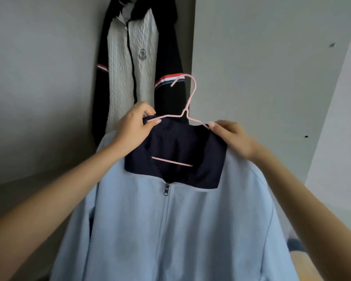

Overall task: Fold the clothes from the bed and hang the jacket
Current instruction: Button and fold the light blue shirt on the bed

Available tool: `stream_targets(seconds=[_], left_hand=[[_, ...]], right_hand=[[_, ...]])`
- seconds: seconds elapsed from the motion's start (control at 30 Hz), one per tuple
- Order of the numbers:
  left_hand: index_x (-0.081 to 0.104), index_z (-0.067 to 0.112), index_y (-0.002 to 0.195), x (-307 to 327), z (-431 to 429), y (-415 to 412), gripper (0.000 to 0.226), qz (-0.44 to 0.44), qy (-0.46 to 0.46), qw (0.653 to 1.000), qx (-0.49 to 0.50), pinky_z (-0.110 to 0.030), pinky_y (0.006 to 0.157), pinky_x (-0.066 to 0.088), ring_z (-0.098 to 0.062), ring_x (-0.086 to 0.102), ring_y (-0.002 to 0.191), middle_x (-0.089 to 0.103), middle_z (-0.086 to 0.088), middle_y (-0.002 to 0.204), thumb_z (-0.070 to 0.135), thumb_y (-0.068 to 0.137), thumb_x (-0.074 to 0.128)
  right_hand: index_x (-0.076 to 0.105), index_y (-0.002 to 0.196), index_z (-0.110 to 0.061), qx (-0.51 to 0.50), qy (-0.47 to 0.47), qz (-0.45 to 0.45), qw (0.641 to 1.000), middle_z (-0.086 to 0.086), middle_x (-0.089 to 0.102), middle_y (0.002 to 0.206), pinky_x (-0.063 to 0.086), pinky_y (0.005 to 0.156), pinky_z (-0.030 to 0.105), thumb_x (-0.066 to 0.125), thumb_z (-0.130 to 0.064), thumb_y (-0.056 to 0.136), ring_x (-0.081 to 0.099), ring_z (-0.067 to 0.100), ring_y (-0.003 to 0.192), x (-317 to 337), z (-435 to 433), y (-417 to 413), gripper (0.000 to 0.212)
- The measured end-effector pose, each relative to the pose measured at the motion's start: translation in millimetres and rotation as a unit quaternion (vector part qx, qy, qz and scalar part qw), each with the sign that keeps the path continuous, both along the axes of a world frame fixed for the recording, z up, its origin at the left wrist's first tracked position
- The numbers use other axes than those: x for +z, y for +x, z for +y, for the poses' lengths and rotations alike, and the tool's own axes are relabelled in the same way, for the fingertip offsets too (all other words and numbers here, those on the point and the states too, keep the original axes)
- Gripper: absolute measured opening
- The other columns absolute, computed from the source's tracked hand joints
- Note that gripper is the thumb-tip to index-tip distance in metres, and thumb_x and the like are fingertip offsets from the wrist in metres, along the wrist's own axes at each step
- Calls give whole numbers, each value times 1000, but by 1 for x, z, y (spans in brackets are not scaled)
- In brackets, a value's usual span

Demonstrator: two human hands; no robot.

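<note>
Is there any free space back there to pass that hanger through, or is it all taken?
Free: the grey wall left of the hanging jacket, and the grey panel right of it, above the right hand. Crowded: the middle, where the hook of the pink hanger overlaps that jacket's dark sleeve. No rail shows.

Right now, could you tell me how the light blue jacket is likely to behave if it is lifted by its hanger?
Probably floppy: the light blue jacket hangs in soft folds from the pink hanger. Likely light: thin wire carries it, and the left hand and right hand merely pinch its collar.
</note>
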State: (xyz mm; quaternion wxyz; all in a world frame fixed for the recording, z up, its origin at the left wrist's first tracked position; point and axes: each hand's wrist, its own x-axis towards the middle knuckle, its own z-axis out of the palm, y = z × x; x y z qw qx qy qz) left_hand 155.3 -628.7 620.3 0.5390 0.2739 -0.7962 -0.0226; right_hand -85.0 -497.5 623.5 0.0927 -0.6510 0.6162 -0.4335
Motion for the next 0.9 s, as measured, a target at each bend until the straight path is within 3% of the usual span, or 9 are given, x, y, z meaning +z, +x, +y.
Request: stream_targets(seconds=[0.1, 0.23, 0.4, 0.53, 0.6, 0.67, 0.77, 0.9], left_hand=[[56, 24, 84, 17, -45, 13, 15, -8, 12, 1000, 16, -33, 74, 47, -13, 61, 88, 65, 10, 94, 29, 82, 70], [63, 29, 88, 33, -72, 27, 8, -9, 7, 1000, 11, -30, 73, 45, -7, 61, 86, 64, 16, 84, 29, 82, 69], [63, 30, 84, 50, -82, 31, 8, 2, 7, 1000, 6, -37, 73, 47, -16, 61, 81, 65, 11, 79, 36, 80, 66], [61, 29, 83, 70, -63, 27, 6, -8, -24, 999, 19, -34, 68, 43, -17, 56, 75, 59, 14, 75, 34, 80, 64], [60, 29, 84, 85, -59, 27, 5, -15, -32, 998, 51, -30, 66, 37, -15, 53, 76, 57, 14, 76, 27, 85, 65], [62, 27, 86, 99, -58, 30, 4, -1, -25, 996, 90, -29, 67, 35, -15, 50, 76, 58, 12, 80, 26, 85, 65], [61, 28, 84, 120, -68, 41, 7, 43, -15, 994, 103, -34, 71, 41, -20, 54, 78, 64, 5, 86, 26, 84, 67], [62, 28, 81, 155, -84, 61, 9, 72, -10, 991, 116, -40, 80, 49, -26, 61, 86, 67, 1, 87, 22, 82, 68]], right_hand=[[63, 97, -5, 50, -39, 45, 997, 1, 60, 77, 44, 70, 25, 54, -39, 94, 54, 7, 70, 1, -39, 22, 35], [68, 108, -14, 47, -143, 18, 988, -8, 66, 85, 46, 75, 18, 52, -20, 98, 58, -1, 79, 3, -67, 36, 19], [69, 115, -15, 21, -205, 7, 979, -5, 72, 103, 50, 88, 28, 49, -29, 92, 64, 4, 97, 13, -82, 35, 33], [72, 106, -19, 3, -248, 36, 968, -14, 69, 87, 47, 76, 23, 51, -28, 93, 59, -6, 82, 32, -75, 24, 26], [68, 80, -26, -14, -249, 63, 966, -15, 59, 64, 41, 60, 26, 52, -35, 93, 51, -2, 63, 46, -73, 18, 23], [56, 67, -33, -8, -218, 85, 972, -14, 52, 55, 35, 54, 22, 54, -43, 90, 44, 1, 54, 58, -70, 10, 26], [53, 72, -33, -8, -189, 142, 972, -9, 54, 62, 39, 59, 29, 47, -53, 86, 48, 6, 60, 68, -74, -1, 25], [46, 74, -27, -52, -256, 190, 946, -10, 48, 58, 37, 56, 35, 43, -34, 99, 50, 22, 63, 94, -89, 10, 27]])
